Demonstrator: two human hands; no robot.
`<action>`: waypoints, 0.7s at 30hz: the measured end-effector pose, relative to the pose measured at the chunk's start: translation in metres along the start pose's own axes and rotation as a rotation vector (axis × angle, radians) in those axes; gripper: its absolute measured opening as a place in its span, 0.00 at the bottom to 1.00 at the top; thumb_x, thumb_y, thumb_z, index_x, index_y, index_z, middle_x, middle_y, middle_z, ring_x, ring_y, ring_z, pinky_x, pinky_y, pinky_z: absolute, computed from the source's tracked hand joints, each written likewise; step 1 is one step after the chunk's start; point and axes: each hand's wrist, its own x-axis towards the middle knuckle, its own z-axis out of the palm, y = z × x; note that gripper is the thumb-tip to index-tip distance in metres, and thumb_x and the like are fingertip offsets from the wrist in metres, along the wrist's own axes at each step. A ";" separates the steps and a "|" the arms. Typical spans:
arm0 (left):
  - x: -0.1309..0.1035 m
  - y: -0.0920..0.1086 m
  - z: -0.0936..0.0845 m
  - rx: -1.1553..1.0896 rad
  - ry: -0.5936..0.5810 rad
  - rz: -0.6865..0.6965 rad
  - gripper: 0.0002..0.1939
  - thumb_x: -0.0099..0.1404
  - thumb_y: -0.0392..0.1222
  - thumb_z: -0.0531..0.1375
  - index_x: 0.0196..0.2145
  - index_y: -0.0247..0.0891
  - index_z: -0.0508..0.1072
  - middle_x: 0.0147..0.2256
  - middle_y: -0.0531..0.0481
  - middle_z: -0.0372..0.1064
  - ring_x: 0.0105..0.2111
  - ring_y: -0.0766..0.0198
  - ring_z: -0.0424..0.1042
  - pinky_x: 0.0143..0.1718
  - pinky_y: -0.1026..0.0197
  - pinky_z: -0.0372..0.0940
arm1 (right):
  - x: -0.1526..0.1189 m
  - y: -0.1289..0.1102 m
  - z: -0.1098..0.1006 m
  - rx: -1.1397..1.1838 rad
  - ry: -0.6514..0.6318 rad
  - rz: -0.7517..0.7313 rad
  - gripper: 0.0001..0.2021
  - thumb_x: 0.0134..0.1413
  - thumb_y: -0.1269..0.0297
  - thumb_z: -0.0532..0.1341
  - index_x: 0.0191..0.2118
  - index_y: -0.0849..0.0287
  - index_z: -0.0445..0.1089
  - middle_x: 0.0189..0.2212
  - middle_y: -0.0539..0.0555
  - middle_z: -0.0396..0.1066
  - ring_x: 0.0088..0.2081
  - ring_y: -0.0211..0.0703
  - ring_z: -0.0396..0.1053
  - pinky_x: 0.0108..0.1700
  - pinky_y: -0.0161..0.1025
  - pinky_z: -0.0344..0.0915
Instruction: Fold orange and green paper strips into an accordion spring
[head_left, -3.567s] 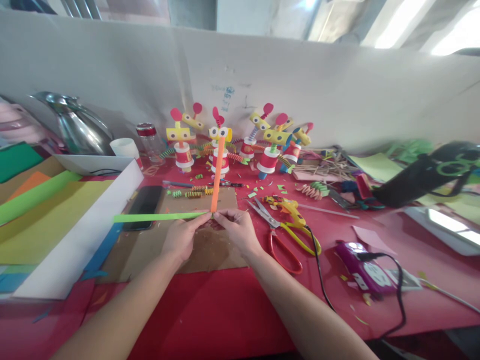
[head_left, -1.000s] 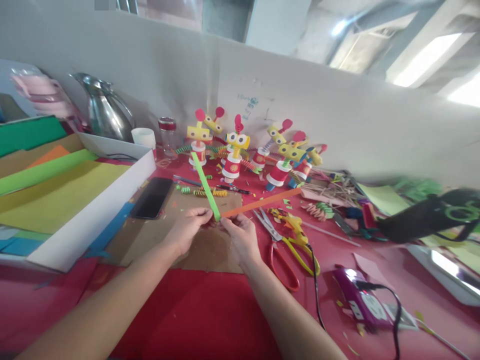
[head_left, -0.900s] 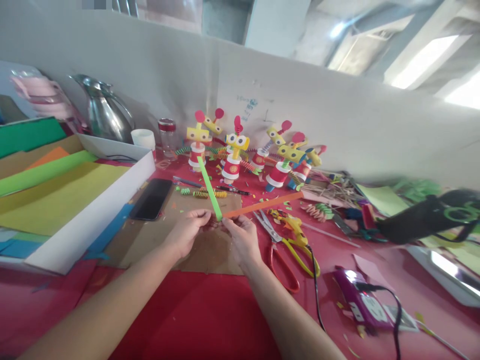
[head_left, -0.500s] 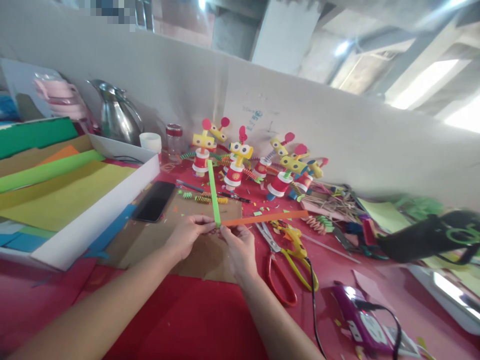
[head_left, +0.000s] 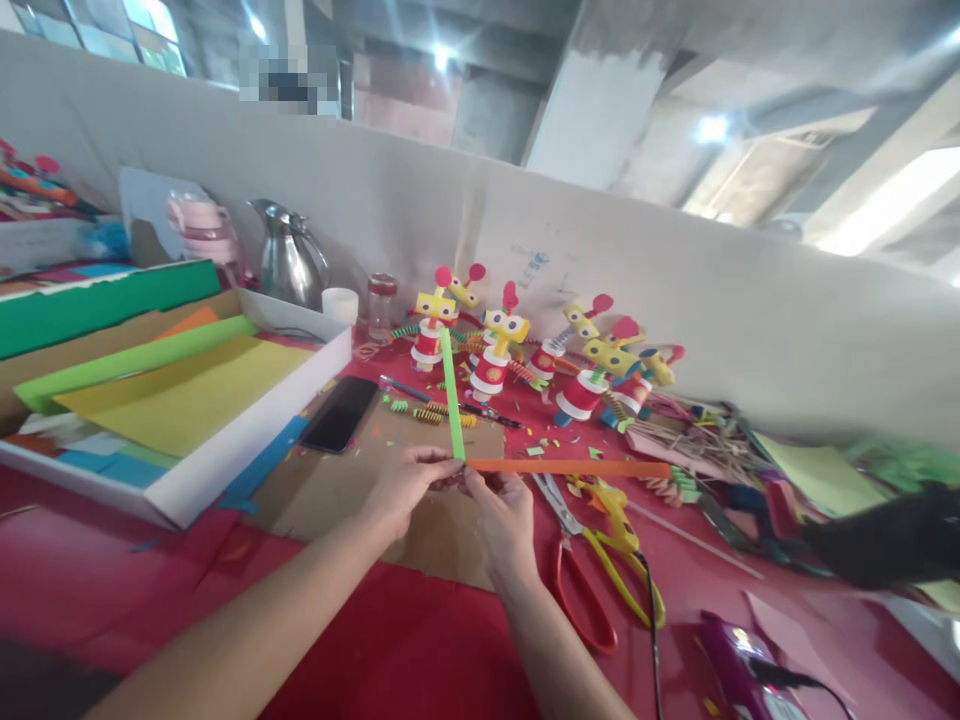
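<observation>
In the head view a green paper strip (head_left: 452, 395) points away from me and an orange paper strip (head_left: 577, 467) runs out to the right. They meet at a corner between my fingertips. My left hand (head_left: 405, 492) is closed in a pinch at that corner, on the green strip's near end. Beside it, my right hand (head_left: 504, 520) pinches the same joint, thumb up, by the orange strip's end. The fingertips partly hide the joint. Both hands are over a brown cardboard sheet (head_left: 322, 500). Short coiled paper springs (head_left: 431, 415) lie beyond them.
Several paper-cup robot figures (head_left: 491, 365) stand by the wall. Scissors (head_left: 581, 550) and a yellow glue gun (head_left: 619, 515) with a cord lie to the right. A phone (head_left: 341, 413) and a white box (head_left: 255, 430) of coloured paper are left. A dark cylinder (head_left: 892, 540) is far right.
The view has swung left, so the surroundings appear farther right and lower. The orange strip, earlier slanting up to the right, now lies nearly level. Both hands keep their pinch.
</observation>
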 end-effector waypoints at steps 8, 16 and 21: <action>0.010 -0.009 -0.016 0.103 0.040 0.067 0.13 0.41 0.46 0.70 0.23 0.36 0.77 0.22 0.51 0.71 0.26 0.64 0.67 0.33 0.61 0.59 | 0.000 0.013 0.004 0.021 -0.069 0.037 0.09 0.45 0.62 0.66 0.33 0.60 0.73 0.27 0.52 0.75 0.30 0.40 0.71 0.36 0.36 0.67; 0.005 -0.006 -0.009 0.147 0.043 0.078 0.10 0.42 0.43 0.69 0.20 0.37 0.73 0.21 0.53 0.69 0.25 0.65 0.65 0.33 0.62 0.58 | 0.001 0.013 0.000 -0.011 -0.090 0.065 0.06 0.46 0.64 0.65 0.29 0.62 0.74 0.24 0.51 0.73 0.29 0.39 0.69 0.35 0.35 0.64; 0.007 -0.008 -0.009 0.161 0.057 0.089 0.10 0.43 0.45 0.69 0.20 0.37 0.73 0.21 0.52 0.69 0.26 0.64 0.65 0.32 0.61 0.57 | 0.004 0.014 -0.003 -0.008 -0.070 0.073 0.06 0.45 0.64 0.66 0.27 0.63 0.74 0.23 0.50 0.73 0.28 0.38 0.68 0.33 0.34 0.63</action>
